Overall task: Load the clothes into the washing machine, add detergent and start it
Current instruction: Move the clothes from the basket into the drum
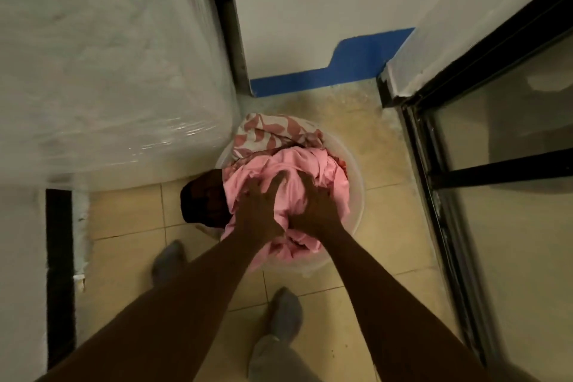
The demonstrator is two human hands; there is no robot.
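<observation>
A round translucent basin (356, 183) stands on the tiled floor, heaped with clothes. A pink garment (310, 164) lies on top, a white cloth with pink leaf print (273, 130) sits at the far side, and a dark brown garment (204, 198) hangs over the left rim. My left hand (260, 205) lies flat on the pink garment with fingers spread. Beside it, my right hand (313, 205) digs its fingers into the same pink cloth. A large white appliance wrapped in clear plastic film (108, 71) fills the left; whether it is the washing machine I cannot tell.
A black-framed glass door (496, 149) runs along the right. A white wall with a blue painted base strip (341, 71) closes the far end. My two feet in grey socks (285, 310) stand on beige tiles just behind the basin.
</observation>
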